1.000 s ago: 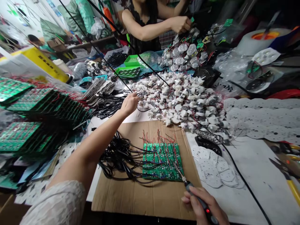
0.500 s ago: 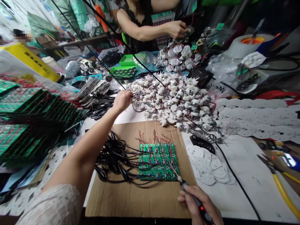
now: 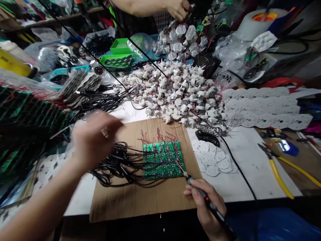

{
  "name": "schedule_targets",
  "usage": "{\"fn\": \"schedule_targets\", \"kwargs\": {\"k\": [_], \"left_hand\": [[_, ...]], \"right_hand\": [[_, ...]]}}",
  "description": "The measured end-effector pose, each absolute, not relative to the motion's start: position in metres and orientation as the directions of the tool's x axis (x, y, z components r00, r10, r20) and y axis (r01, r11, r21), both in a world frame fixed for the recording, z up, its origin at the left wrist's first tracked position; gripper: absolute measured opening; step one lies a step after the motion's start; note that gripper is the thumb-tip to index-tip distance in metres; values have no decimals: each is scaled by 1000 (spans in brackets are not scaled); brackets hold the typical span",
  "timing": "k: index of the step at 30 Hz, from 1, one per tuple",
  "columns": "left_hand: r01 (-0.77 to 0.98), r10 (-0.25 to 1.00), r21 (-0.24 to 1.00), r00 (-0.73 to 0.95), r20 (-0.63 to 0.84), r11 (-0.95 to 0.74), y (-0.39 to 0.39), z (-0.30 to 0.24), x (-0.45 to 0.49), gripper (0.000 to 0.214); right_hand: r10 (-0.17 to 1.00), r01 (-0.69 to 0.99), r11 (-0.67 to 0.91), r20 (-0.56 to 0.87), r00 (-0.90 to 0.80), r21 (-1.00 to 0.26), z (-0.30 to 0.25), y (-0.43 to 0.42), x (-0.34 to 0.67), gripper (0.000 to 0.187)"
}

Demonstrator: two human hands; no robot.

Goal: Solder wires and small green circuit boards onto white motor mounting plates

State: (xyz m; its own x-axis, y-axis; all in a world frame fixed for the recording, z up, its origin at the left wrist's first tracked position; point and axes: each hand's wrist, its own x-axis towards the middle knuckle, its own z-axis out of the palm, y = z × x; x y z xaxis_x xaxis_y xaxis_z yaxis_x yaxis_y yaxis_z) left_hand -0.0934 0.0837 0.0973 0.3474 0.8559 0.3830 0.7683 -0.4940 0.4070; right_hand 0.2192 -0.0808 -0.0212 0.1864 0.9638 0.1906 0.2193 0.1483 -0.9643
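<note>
In my right hand (image 3: 210,207) is a soldering iron (image 3: 204,194) with a small red light on its handle. Its tip rests at or just over the lower right part of the green circuit board panel (image 3: 163,160); I cannot tell whether it touches. Red and black wires stand up from the panel's far side. Black cables (image 3: 120,167) run from its left side into a loose bundle. My left hand (image 3: 96,140) is raised near that bundle, smeared by motion, so its fingers and anything in them are unclear. Under the panel lies a cardboard sheet (image 3: 150,201).
A heap of small white motor-like parts (image 3: 175,90) lies behind the cardboard. Stacked green boards (image 3: 22,124) stand left, near more black cables (image 3: 105,100). White shaped boards (image 3: 260,107) and yellow-handled pliers (image 3: 278,177) lie right. Another person's hand (image 3: 179,8) is at the back.
My left hand has come back from the black cables by the white heap, towards me and left. My right hand still holds the soldering iron at the panel. The view has tilted down.
</note>
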Motion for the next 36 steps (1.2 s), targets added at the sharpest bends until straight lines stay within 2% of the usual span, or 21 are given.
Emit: {"fn": "schedule_targets", "kwargs": {"k": [1, 3, 8, 13, 17, 21, 25, 28, 31, 33, 36], "left_hand": [[735, 810, 357, 454, 371, -576, 69, 82, -76, 23], [668, 758, 358, 586, 287, -652, 48, 53, -46, 30], [720, 826, 405, 501, 257, -563, 36, 15, -19, 21], [746, 868, 446, 451, 209, -495, 42, 18, -15, 17], [717, 890, 539, 427, 161, -441, 48, 22, -13, 12], [670, 906, 652, 418, 64, -355, 61, 35, -12, 11], [625, 889, 752, 442, -121, -208, 77, 43, -11, 13], [583, 849, 806, 474, -234, -103, 84, 36, -12, 16], [534, 819, 844, 502, -278, -41, 85, 27, -14, 19], [501, 813, 865, 512, -278, -19, 84, 24, -16, 20], [449, 816, 894, 519, -255, -7, 82, 23, -18, 22]], "right_hand": [[963, 215, 148, 191, 193, -965, -21, -81, 219, 15], [963, 205, 149, 189, 193, -967, -20, -81, 218, 15], [967, 190, 156, 189, 171, -969, -20, -81, 219, 16], [968, 205, 159, 193, 159, -966, -22, -81, 220, 16], [969, 202, 159, 193, 157, -966, -22, -81, 221, 16], [970, 198, 147, 180, 162, -969, -22, -82, 220, 15], [971, 236, 125, 168, 171, -964, -17, -79, 219, 16], [950, 349, 186, 259, 176, -919, -6, -64, 214, 19], [910, 449, 306, 396, 122, -839, 5, -36, 203, 27], [903, 467, 328, 417, 99, -821, 11, -15, 194, 31], [925, 462, 314, 376, 48, -830, 14, 11, 181, 33]]}}
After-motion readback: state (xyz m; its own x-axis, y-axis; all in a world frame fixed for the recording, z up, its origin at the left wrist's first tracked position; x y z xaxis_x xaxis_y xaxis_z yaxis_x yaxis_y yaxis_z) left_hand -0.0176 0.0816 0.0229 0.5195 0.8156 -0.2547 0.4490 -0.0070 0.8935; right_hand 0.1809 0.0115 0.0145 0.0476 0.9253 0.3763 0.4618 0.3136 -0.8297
